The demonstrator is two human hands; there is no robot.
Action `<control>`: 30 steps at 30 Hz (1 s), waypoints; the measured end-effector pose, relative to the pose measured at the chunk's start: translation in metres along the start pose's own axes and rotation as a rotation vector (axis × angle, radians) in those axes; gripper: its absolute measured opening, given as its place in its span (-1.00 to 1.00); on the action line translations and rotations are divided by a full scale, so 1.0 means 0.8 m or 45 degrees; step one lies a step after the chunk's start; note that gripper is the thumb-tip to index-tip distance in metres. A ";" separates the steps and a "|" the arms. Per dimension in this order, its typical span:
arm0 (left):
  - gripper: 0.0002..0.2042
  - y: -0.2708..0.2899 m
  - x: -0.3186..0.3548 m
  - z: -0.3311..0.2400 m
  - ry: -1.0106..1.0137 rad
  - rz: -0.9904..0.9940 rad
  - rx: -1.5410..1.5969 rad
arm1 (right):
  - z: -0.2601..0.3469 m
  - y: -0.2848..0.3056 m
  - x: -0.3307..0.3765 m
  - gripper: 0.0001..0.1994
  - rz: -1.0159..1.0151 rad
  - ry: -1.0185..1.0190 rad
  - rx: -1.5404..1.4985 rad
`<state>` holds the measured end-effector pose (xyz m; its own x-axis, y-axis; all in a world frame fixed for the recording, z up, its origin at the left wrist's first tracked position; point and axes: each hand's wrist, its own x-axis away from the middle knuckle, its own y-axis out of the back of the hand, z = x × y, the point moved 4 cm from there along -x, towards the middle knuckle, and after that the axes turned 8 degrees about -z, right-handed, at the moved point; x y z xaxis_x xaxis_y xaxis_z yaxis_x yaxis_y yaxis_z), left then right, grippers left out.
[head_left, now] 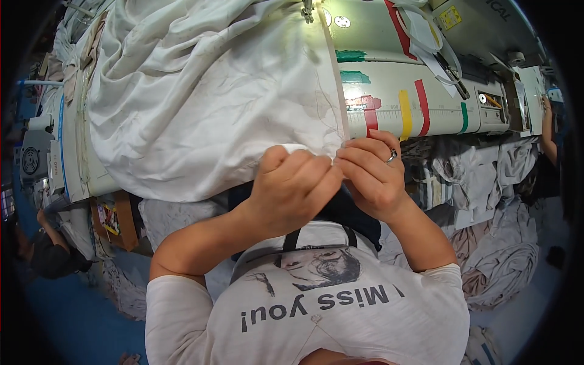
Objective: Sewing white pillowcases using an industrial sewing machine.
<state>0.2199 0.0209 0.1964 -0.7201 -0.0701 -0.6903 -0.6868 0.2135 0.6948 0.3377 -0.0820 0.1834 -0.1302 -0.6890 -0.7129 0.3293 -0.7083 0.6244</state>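
Observation:
A large white cloth (231,103) spreads over the sewing table, bunched in folds toward the left. Its straight right edge runs up to the presser foot (308,13) of a lit sewing machine. At the near corner of this edge, my left hand (295,188) is closed, pinching the cloth with fingers curled. My right hand (372,176), wearing a ring, meets it there with fingertips pressed on the same corner. Loose thread lies along the cloth beside the edge. The fingertips partly hide what they hold.
The machine bed (389,112) carries a ruler scale and strips of coloured tape. A dark-tipped tool (459,85) lies at its upper right. Crumpled cloth piles (499,255) sit below on the right. Another person (55,249) is at the far left; an arm (549,131) shows far right.

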 end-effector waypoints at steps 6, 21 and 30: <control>-0.64 0.083 0.075 0.090 0.208 -0.008 -0.359 | 0.004 0.012 -0.013 -0.71 -0.008 -0.003 -0.090; -0.61 0.069 -0.037 0.099 0.703 0.501 0.745 | -0.001 -0.012 0.002 -0.72 0.115 -0.116 -0.153; -0.83 -0.049 -0.084 0.087 0.389 0.019 0.498 | -0.006 -0.010 0.015 -0.72 0.110 -0.190 -0.168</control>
<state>0.3022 0.0853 0.2011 -0.7658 -0.3341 -0.5495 -0.6298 0.5624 0.5358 0.3379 -0.0837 0.1682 -0.2299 -0.7685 -0.5972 0.4638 -0.6260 0.6270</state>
